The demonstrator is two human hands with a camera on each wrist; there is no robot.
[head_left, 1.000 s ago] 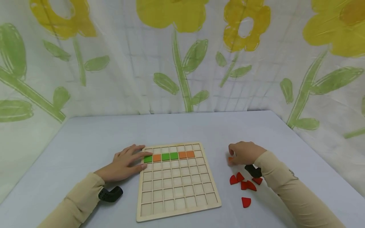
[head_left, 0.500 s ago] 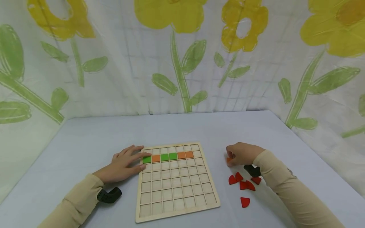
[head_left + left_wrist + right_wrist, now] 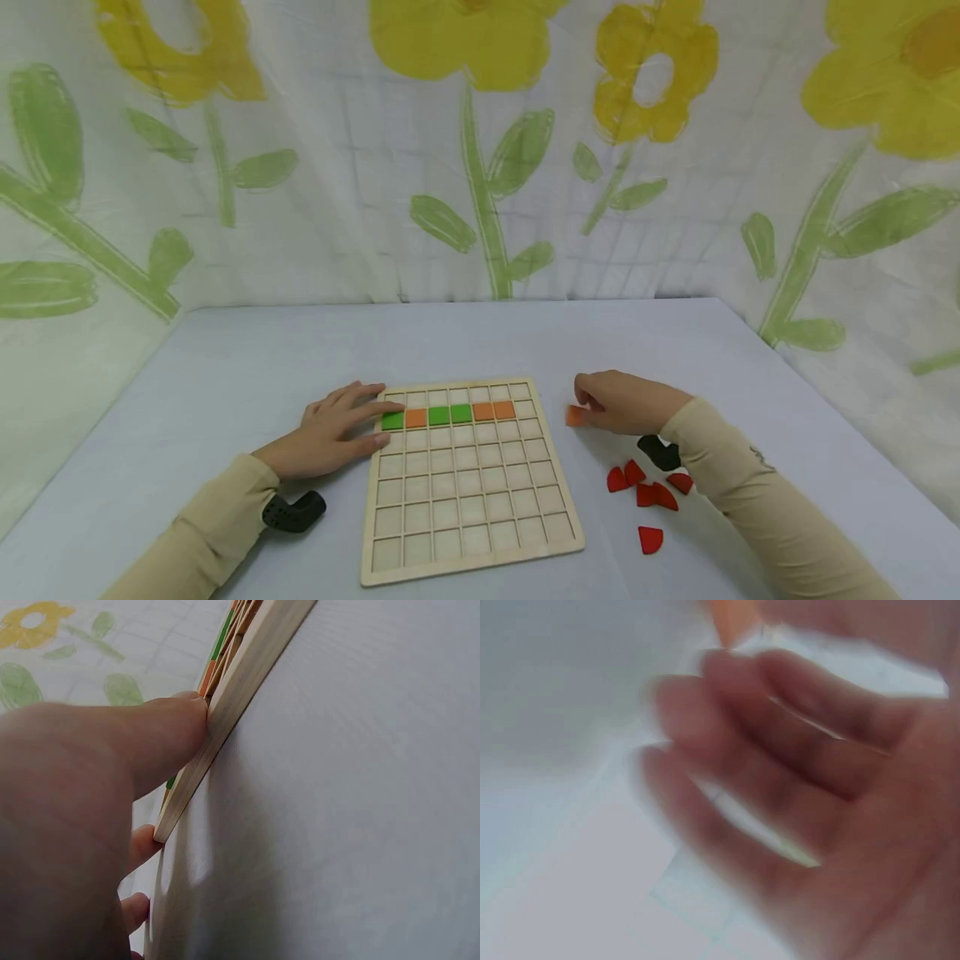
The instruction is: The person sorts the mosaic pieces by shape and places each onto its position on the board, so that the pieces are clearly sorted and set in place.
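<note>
A wooden grid board (image 3: 469,481) lies on the table with a row of green and orange square tiles in its second row from the far side. My left hand (image 3: 326,435) rests at the board's far left corner; its index fingertip touches the end green tile (image 3: 392,422). In the left wrist view the thumb (image 3: 169,731) presses against the board's wooden edge (image 3: 225,724). To the right of the board, my right hand (image 3: 630,403) pinches an orange square tile (image 3: 575,416). The right wrist view is blurred, showing curled fingers (image 3: 727,750) and part of the orange tile (image 3: 733,619).
Several red quarter-circle pieces (image 3: 645,493) lie on the table near the right forearm, with one red piece (image 3: 651,540) apart, closer to me. A flower-printed curtain (image 3: 337,167) hangs behind the table (image 3: 300,342). Each wrist wears a black device (image 3: 294,512).
My right hand has picked up the orange tile from the table and moved left toward the board with it. The left hand stays at the board's corner.
</note>
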